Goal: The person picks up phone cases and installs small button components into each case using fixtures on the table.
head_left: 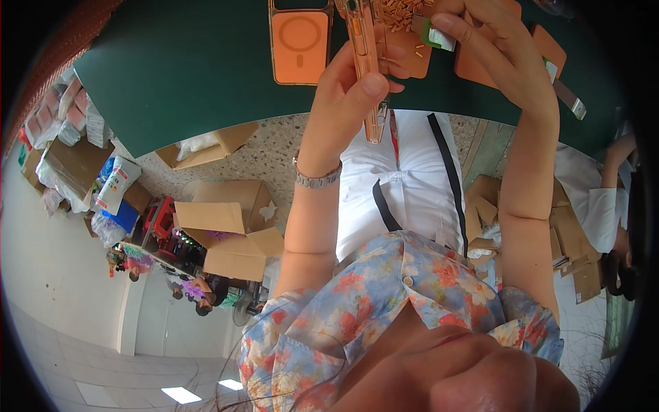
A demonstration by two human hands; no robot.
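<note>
My left hand (353,86) is closed around a clear orange-tinted phone case (367,62), held edge-on above the table's near edge. My right hand (498,51) pinches a small flat tool (439,37) with a green and white grip and a greyish blade-like end; its exact kind is unclear. Beside the tool, a pile of small orange pieces (401,15) lies on an orange plate (415,65). Left of my left hand lies an orange phone case (300,47) with a ring and a short bar on its back.
More orange plates (473,69) lie under and beyond my right hand on the dark green table (185,75). A flat metal blade (570,99) sticks out near the right edge. Cardboard boxes (233,216) stand on the floor; another person (594,192) is at the right.
</note>
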